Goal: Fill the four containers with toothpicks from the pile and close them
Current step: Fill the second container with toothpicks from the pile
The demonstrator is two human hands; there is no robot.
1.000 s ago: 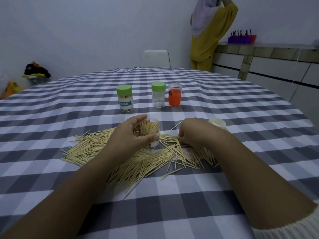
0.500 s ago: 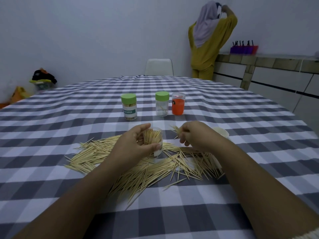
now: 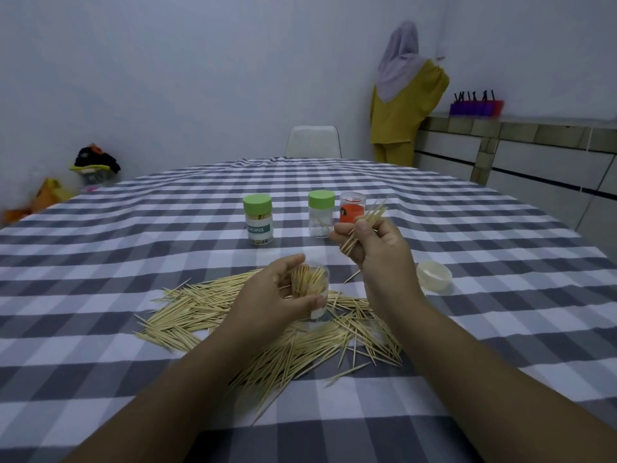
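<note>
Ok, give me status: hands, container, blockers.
Left hand holds open container, part filled. Right hand pinches toothpick bundle, raised above pile. Nothing blocking.

Hidden behind the left hand (image 3: 273, 295): most of the open container (image 3: 315, 289). Blurred: floor clutter (image 3: 50, 195). Unreadable: orange container (image 3: 352, 208) label.

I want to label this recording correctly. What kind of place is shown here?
Probably a plain room in a home or a small workroom. A round table with a grey checked cloth, a white chair behind it, and a tiled counter along the right wall suggest this.
</note>
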